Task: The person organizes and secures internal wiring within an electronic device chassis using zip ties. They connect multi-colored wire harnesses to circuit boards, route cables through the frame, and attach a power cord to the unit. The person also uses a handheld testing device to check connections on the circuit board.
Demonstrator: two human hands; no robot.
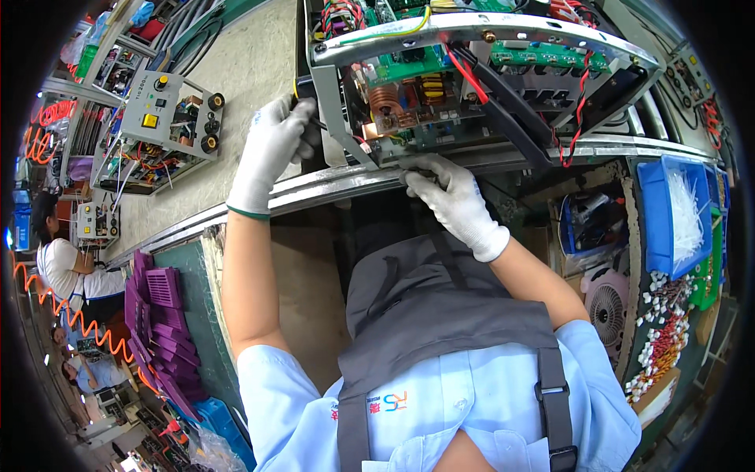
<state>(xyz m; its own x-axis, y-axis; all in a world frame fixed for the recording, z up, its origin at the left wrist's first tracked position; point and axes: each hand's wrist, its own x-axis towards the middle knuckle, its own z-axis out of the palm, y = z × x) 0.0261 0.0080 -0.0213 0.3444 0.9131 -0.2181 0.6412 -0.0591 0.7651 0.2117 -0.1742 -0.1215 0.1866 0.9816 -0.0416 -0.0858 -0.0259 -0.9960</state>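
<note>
An open metal chassis [472, 31] with green circuit boards, a copper coil [385, 98] and red and black wires stands on the workbench in front of me. My left hand [271, 145], in a white glove, grips a dark tool with a yellow part [303, 86] at the chassis's left side. My right hand [452, 197], also gloved, has its fingers closed on the lower front edge of the chassis frame, below the coil. What the right fingers pinch is hidden.
Another unit with a grey front panel, yellow button and black knobs [169, 118] lies on the bench to the left. Purple plastic parts [161, 315] are stacked lower left. A blue bin of white cable ties [676, 212] and a small fan [605, 303] sit right. People work at far left.
</note>
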